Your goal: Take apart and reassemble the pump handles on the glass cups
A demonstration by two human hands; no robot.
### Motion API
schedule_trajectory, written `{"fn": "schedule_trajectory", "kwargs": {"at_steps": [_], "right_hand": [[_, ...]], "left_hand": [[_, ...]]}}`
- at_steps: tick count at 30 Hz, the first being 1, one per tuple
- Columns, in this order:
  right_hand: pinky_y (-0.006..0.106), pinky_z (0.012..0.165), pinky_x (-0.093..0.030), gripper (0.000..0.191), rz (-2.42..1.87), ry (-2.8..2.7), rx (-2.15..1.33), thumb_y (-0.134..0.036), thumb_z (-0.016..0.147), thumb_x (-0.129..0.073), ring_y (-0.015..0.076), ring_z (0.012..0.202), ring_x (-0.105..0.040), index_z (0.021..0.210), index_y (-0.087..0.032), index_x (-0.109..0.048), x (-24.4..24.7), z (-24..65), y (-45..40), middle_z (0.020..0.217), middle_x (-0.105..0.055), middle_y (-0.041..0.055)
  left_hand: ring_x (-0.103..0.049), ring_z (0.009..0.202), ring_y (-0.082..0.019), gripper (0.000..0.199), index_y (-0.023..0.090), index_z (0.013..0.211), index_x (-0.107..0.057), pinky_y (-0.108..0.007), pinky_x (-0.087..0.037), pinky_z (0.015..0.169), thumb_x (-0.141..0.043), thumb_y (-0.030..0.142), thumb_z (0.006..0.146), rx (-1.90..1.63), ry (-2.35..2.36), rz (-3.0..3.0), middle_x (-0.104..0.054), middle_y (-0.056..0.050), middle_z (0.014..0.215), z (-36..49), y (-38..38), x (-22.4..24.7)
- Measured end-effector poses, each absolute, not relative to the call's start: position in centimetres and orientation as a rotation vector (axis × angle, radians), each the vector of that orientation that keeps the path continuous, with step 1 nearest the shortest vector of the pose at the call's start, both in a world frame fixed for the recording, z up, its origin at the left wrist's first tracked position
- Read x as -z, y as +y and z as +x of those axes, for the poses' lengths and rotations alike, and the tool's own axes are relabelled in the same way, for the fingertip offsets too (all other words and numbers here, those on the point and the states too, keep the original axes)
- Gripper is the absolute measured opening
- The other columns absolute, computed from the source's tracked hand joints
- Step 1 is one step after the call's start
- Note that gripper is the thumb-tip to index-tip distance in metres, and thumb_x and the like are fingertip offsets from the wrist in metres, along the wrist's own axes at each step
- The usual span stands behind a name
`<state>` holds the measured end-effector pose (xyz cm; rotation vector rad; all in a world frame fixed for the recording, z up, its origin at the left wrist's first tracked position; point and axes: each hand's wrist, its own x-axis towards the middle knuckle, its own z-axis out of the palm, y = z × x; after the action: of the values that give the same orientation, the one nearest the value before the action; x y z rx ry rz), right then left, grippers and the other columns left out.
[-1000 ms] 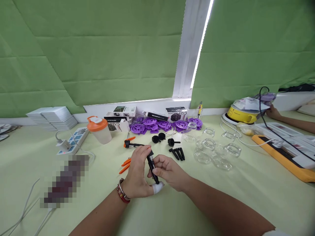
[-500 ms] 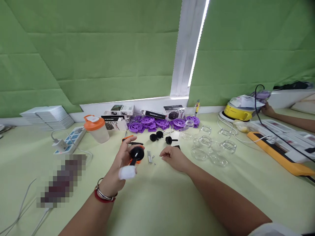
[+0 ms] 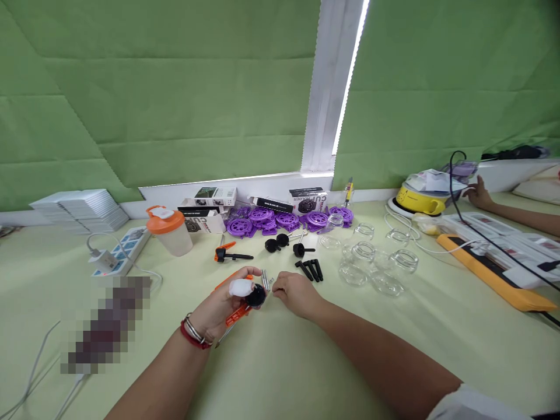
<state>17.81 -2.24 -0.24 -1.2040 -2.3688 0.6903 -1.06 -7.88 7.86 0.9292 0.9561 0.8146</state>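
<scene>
My left hand (image 3: 223, 303) is closed round a round black part (image 3: 255, 296) with a white piece (image 3: 241, 287) at its end. Orange parts (image 3: 237, 315) show beneath and beside its fingers. My right hand (image 3: 297, 293) is pinched just right of it, near small metal bits (image 3: 272, 280) and silver pins (image 3: 265, 279); whatever its fingertips hold is too small to make out. Several short black rods (image 3: 311, 270) lie beyond my right hand. Farther back are black round cups (image 3: 277, 242) and another black cup with a stem (image 3: 299, 250). A black and orange piece (image 3: 225, 254) lies behind my left hand.
Purple wheel-shaped parts (image 3: 287, 221) and boxes (image 3: 203, 221) line the back. An orange-lidded shaker (image 3: 170, 230) and power strip (image 3: 126, 252) stand left. Clear glass cups (image 3: 363, 252) are at right, before a yellow pot (image 3: 420, 199). Another person's hand (image 3: 479, 194) is at far right.
My left hand has lowered and moved right, turning the black part so the white piece points left. My right hand has shifted left and down, uncovering the black rods.
</scene>
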Motion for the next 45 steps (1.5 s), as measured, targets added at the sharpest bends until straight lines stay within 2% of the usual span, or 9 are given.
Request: {"fn": "schedule_trajectory", "kwargs": {"at_steps": [5, 8, 11, 15, 20, 26, 36, 45], "right_hand": [[0.025, 0.061, -0.032, 0.009, -1.275, -2.319, -0.728, -0.013, 0.077, -0.058, 0.0129, 0.068, -0.052, 0.071, -0.016, -0.062, -0.6, 18.4, -2.3, 0.078, -0.061, 0.0038], [0.023, 0.055, -0.035, 0.007, -1.154, -2.028, -1.096, -0.021, 0.080, -0.057, 0.0108, 0.060, -0.051, 0.077, -0.017, -0.062, -2.0, 18.7, -2.6, 0.070, -0.059, 0.0011], [0.022, 0.048, -0.038, 0.021, -0.937, -1.680, -1.566, -0.034, 0.076, -0.064, 0.0091, 0.051, -0.051, 0.084, -0.015, -0.063, -3.3, 18.8, -3.1, 0.065, -0.060, -0.0004], [0.025, 0.050, -0.044, 0.031, -0.805, -1.526, -1.798, -0.038, 0.065, -0.074, 0.0114, 0.048, -0.055, 0.081, -0.012, -0.066, -3.8, 18.7, -3.5, 0.054, -0.060, -0.0006], [0.025, 0.052, -0.045, 0.021, -0.794, -1.570, -1.789, -0.033, 0.065, -0.073, 0.0109, 0.049, -0.056, 0.073, -0.014, -0.066, -3.7, 18.8, -3.5, 0.054, -0.060, -0.0021], [0.027, 0.072, -0.047, 0.005, -0.673, -1.802, -1.544, -0.021, 0.065, -0.073, 0.0128, 0.070, -0.058, 0.067, -0.019, -0.068, -4.7, 18.4, -3.8, 0.075, -0.063, -0.0003], [0.027, 0.073, -0.046, 0.014, -0.611, -1.930, -1.489, -0.026, 0.060, -0.079, 0.0139, 0.072, -0.057, 0.068, -0.019, -0.070, -3.9, 18.2, -3.1, 0.075, -0.062, -0.0007], [0.025, 0.065, -0.044, 0.022, -0.667, -1.916, -1.495, -0.030, 0.056, -0.081, 0.0125, 0.067, -0.054, 0.064, -0.016, -0.065, -3.9, 18.2, -3.2, 0.072, -0.061, -0.0010]], "left_hand": [[-0.060, 0.070, -0.019, 0.040, 0.021, 0.107, -0.050, -0.032, -0.042, 0.068, -0.060, 0.039, 0.072, -0.736, 0.958, 0.904, -0.062, -0.003, 0.080, -1.0, -7.7, -7.5], [-0.060, 0.075, -0.020, 0.037, 0.021, 0.106, -0.053, -0.034, -0.044, 0.071, -0.060, 0.038, 0.073, -0.720, 0.939, 0.906, -0.061, -0.002, 0.077, -0.7, -7.7, -7.0], [-0.060, 0.077, -0.021, 0.035, 0.022, 0.106, -0.055, -0.035, -0.045, 0.071, -0.059, 0.035, 0.073, -0.698, 0.923, 0.876, -0.061, -0.002, 0.078, -0.3, -7.7, -6.1], [-0.058, 0.079, -0.020, 0.031, 0.022, 0.103, -0.057, -0.032, -0.044, 0.067, -0.058, 0.034, 0.075, -0.677, 0.896, 0.853, -0.063, -0.003, 0.085, 0.4, -7.8, -5.3], [-0.056, 0.077, -0.019, 0.020, 0.023, 0.094, -0.058, -0.029, -0.043, 0.064, -0.055, 0.034, 0.077, -0.651, 0.863, 0.865, -0.060, -0.001, 0.082, 0.8, -7.9, -5.3], [-0.054, 0.072, -0.017, 0.016, 0.022, 0.085, -0.055, -0.029, -0.042, 0.063, -0.058, 0.030, 0.071, -0.642, 0.888, 0.885, -0.055, 0.000, 0.075, 0.8, -7.8, -5.6], [-0.053, 0.070, -0.017, 0.018, 0.023, 0.085, -0.059, -0.027, -0.040, 0.062, -0.059, 0.024, 0.067, -0.639, 0.908, 0.843, -0.058, 0.001, 0.072, 1.2, -8.1, -6.0], [-0.056, 0.074, -0.017, 0.016, 0.020, 0.088, -0.059, -0.028, -0.042, 0.066, -0.056, 0.025, 0.072, -0.637, 0.928, 0.846, -0.059, 0.000, 0.075, 1.0, -8.0, -5.7]]}}
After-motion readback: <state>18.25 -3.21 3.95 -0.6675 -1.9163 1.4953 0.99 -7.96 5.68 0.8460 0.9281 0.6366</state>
